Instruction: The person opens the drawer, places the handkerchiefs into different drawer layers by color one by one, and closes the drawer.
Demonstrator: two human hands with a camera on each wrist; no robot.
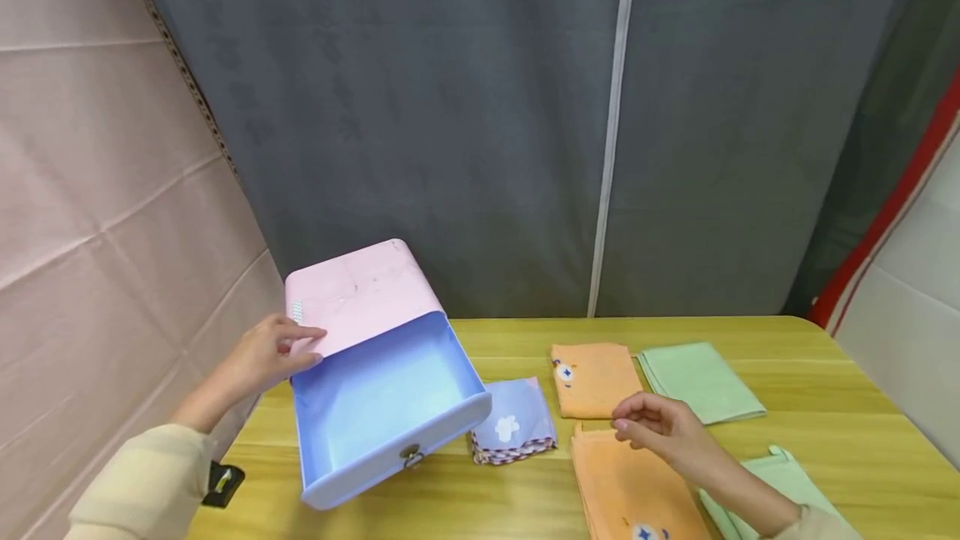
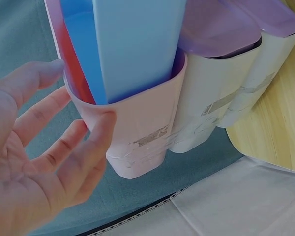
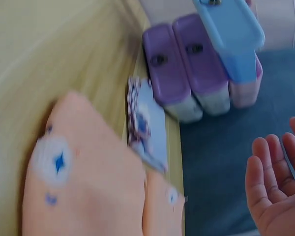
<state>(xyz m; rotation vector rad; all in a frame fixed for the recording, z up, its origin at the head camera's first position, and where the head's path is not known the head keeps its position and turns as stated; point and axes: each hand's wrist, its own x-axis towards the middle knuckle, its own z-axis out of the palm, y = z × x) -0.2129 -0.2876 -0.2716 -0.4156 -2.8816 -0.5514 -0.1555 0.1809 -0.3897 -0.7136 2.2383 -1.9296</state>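
A pink drawer unit (image 1: 367,294) stands at the left with its light blue drawer (image 1: 382,394) pulled far out. My left hand (image 1: 266,357) touches the left edge of the pink casing, index finger over the top and thumb near the front rim. In the left wrist view its fingers (image 2: 105,130) lie spread along the casing's corner. My right hand (image 1: 667,432) holds nothing, fingers loosely bent, above an orange cloth (image 1: 626,490) with a bear-like face. Another folded orange cloth (image 1: 596,382) lies just behind it.
Beneath the pink unit are white drawer units with purple fronts (image 3: 169,69). A folded blue cloth with a white flower (image 1: 517,415) lies beside the drawer. Green cloths (image 1: 701,382) lie at the right of the wooden table (image 1: 510,515). A grey curtain (image 1: 450,123) hangs behind.
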